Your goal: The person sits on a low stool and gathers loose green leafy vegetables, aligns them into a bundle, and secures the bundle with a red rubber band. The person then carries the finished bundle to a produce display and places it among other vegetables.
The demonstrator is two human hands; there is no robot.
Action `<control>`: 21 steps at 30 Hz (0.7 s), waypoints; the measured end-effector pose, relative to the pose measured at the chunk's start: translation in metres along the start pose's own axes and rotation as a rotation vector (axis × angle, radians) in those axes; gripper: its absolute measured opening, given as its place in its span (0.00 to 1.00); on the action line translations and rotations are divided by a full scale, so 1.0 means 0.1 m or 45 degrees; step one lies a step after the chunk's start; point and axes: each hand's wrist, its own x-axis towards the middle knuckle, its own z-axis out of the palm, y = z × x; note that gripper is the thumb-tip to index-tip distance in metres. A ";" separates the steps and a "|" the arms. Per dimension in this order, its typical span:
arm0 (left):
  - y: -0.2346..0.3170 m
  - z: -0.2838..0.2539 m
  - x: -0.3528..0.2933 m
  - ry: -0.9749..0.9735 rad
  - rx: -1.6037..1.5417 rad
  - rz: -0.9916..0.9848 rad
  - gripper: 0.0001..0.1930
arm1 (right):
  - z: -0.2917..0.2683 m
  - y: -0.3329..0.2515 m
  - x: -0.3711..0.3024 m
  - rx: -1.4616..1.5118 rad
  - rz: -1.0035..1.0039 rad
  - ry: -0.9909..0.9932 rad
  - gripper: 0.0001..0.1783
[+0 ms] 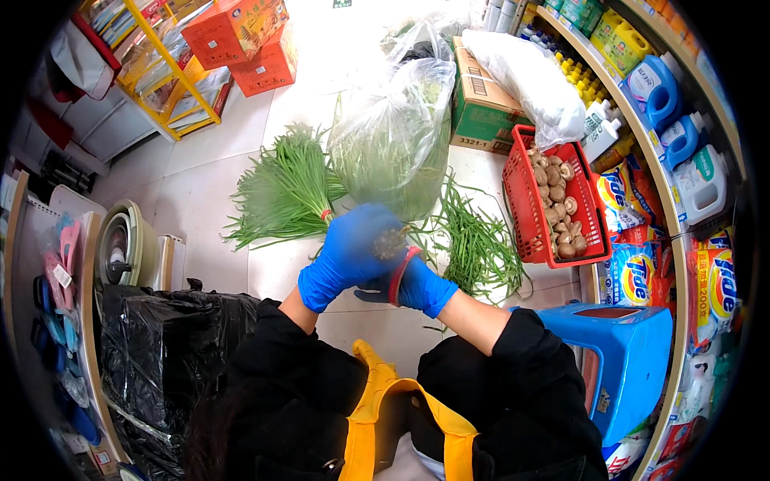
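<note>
A bunch of green chives [391, 244] is in my blue-gloved left hand [353, 244], its blurred stem ends facing up between my hands. The left fingers are closed round it. Close against it, my right hand [425, 284], also in a blue glove, is closed on a curved red band [399, 276]. Part of the right fingers is hidden under the left hand. Just beyond my hands lies a fanned bundle of chives [285, 188] with a red tie. Loose green stalks [479, 252] are spread on the floor to the right.
A clear plastic bag of greens [393, 136] stands ahead. At the right are a red basket of mushrooms [597, 232], a green-brown carton [481, 104], a blue stool [634, 353] and shelves of detergent. A black plastic bag [160, 353] is at left; orange boxes [265, 64] stand farther off.
</note>
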 end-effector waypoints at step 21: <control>0.04 -0.22 -0.05 -0.145 -1.037 -0.358 0.25 | -0.26 0.01 0.00 -0.069 -0.105 -0.140 0.20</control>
